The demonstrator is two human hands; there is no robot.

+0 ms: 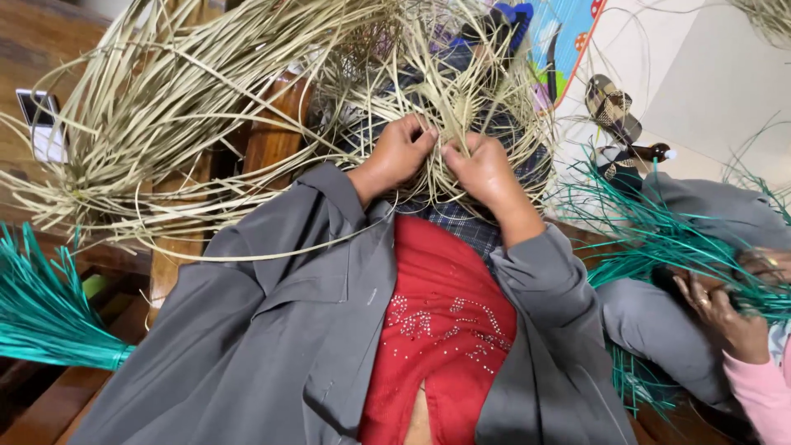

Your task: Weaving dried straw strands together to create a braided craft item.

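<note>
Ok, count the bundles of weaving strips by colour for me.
Pale heap, gripped by left hand and right hand: 1
Teal bundles, one left, one right: 2
Total: 3

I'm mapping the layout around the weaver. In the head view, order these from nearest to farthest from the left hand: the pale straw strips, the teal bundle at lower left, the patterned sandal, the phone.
1. Pale straw strips: gripped by the left hand.
2. Patterned sandal: upper right, on the floor.
3. Phone and teal bundle: both far left, too close to call.
</note>
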